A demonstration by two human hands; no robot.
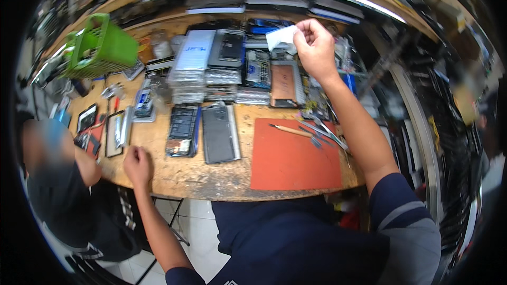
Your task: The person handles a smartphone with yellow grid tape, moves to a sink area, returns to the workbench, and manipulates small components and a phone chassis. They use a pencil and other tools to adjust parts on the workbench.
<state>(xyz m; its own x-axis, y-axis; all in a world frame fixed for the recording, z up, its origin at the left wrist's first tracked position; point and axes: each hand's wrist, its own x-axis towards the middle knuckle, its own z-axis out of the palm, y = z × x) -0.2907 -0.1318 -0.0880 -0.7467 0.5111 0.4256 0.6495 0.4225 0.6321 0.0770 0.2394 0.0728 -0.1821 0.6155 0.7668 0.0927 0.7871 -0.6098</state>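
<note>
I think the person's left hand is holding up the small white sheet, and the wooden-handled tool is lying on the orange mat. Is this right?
Not quite: the head view shows the right hand, not the left hand, holding up the small white sheet. The wooden-handled tool is indeed lying on the orange mat.

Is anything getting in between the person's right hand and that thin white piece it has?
Nothing visible does: the right hand pinches the white piece directly at its right edge. The flat stacks on the wooden bench are not between them.
</note>
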